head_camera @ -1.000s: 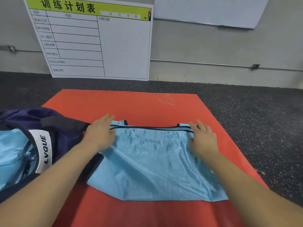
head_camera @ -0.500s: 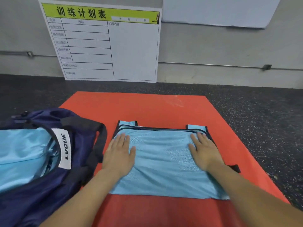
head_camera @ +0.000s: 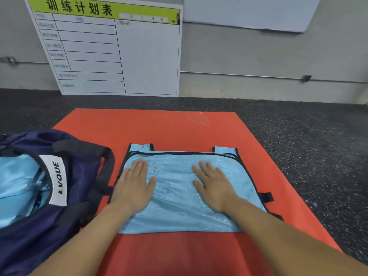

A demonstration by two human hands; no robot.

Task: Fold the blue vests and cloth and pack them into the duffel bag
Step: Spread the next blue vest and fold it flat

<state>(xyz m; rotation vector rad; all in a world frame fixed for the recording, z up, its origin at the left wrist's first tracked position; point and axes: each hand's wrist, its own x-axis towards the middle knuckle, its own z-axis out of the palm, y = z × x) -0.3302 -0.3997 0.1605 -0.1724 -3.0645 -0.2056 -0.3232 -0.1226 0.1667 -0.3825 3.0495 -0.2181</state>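
A light blue mesh vest with dark trim lies folded in half on the orange mat. My left hand presses flat on the vest's left part, fingers straight. My right hand presses flat on its middle right, fingers spread. To the left stands the open navy duffel bag with a white LVQUE label. Light blue cloth fills its opening.
The mat lies on dark speckled floor. A white planning board with a green header leans against the grey wall behind the mat. A second white board hangs at the upper right.
Both hands slid from the vest's far corners down and inward across the fabric, smoothing it flat. The vest now lies straighter. The view shifted right, showing more of the bag.
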